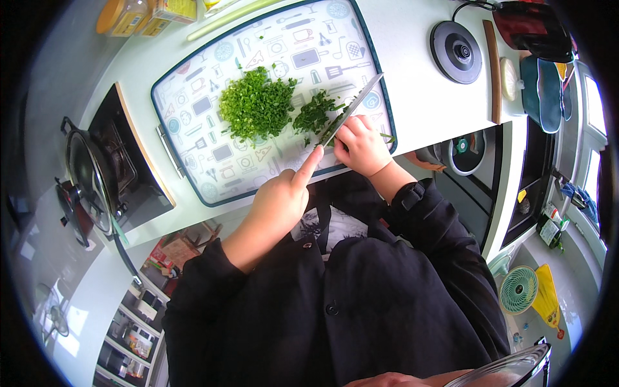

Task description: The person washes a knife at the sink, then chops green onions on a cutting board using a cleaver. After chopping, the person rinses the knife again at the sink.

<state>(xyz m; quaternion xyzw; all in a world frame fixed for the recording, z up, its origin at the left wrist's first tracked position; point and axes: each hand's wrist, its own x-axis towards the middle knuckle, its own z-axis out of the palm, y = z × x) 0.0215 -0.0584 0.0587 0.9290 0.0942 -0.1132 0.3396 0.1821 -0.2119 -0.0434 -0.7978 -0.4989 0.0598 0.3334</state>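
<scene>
My left hand grips a kitchen knife, its index finger stretched toward the base of the blade; the handle is hidden in the hand. The blade slants up to the right over the patterned cutting board. Curled fingers of my right hand hold down leafy green stems close against the blade's right side. Some stem ends stick out beyond that hand. Left of the blade lies a small heap of coarsely cut dark leaves. Farther left is a larger heap of finely chopped greens.
A long green stalk lies behind the board, near lidded jars. A round kettle base and a wooden strip are at the right. At the left, a lidded pan stands by the dark cooktop.
</scene>
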